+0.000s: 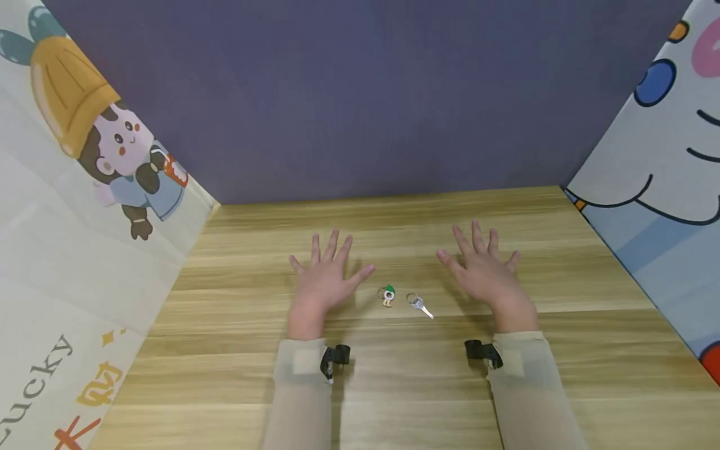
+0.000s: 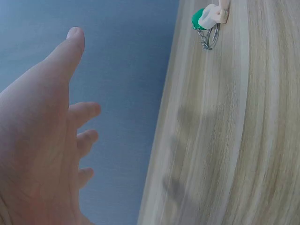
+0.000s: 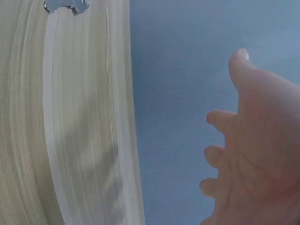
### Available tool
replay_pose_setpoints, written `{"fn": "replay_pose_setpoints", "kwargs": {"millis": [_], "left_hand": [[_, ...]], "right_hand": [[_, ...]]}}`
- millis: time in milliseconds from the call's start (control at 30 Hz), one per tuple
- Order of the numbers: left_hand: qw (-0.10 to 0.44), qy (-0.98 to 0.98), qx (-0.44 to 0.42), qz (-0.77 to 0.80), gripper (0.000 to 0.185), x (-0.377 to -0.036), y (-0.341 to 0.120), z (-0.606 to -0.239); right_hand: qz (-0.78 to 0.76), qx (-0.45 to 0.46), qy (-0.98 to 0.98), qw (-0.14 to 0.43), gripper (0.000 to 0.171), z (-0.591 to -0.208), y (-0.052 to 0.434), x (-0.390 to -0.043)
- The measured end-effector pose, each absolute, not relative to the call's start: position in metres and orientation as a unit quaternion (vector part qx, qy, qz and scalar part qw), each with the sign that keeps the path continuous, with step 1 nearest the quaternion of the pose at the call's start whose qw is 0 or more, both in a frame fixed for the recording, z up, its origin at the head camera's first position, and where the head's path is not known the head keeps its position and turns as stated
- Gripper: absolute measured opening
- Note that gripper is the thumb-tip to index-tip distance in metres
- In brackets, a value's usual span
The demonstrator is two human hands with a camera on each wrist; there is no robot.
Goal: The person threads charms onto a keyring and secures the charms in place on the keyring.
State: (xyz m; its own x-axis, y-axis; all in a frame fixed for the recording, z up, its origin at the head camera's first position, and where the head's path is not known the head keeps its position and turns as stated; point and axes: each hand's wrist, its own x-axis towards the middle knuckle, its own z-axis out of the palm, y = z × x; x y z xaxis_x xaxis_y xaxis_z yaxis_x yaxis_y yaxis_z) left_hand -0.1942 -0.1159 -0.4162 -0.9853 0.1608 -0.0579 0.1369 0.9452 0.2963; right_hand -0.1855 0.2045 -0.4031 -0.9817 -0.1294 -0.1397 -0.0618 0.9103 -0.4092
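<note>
From the head view: nothing begun yet; left hand [image 1: 324, 279] and right hand [image 1: 485, 273] spread flat, grip wide open and empty, above the worktop [image 1: 590, 350] middle, either side of a green keychain [image 1: 387, 295] and silver key [image 1: 419, 305]. From the left wrist: fingers straight, keychain [image 2: 208, 18] untouched. From the right wrist: palm open, key [image 3: 65, 5] barely seen, all handling left.

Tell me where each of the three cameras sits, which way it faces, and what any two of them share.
Head: worn on the head, looking forward and down at the table; both hands, left and right, and sleeves show, spread either side of a charm and key.
Left wrist: looks along the open left palm toward the charm.
Right wrist: looks along the open right palm; the key shows at the top edge.
Shared: head and left wrist both show the charm.
</note>
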Motion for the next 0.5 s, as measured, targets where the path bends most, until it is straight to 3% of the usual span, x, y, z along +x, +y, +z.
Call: {"fn": "replay_pose_setpoints", "kwargs": {"millis": [300, 500], "left_hand": [[0.089, 0.98, 0.108, 0.144, 0.09, -0.193, -0.108, -0.416], [0.116, 0.959, 0.163, 0.202, 0.063, -0.194, -0.102, -0.421]], "right_hand": [[-0.243, -0.115, 0.956, 0.118, 0.088, -0.404, 0.201, -0.188], [-0.267, -0.178, 0.931, 0.171, 0.067, -0.418, 0.189, -0.192]]}}
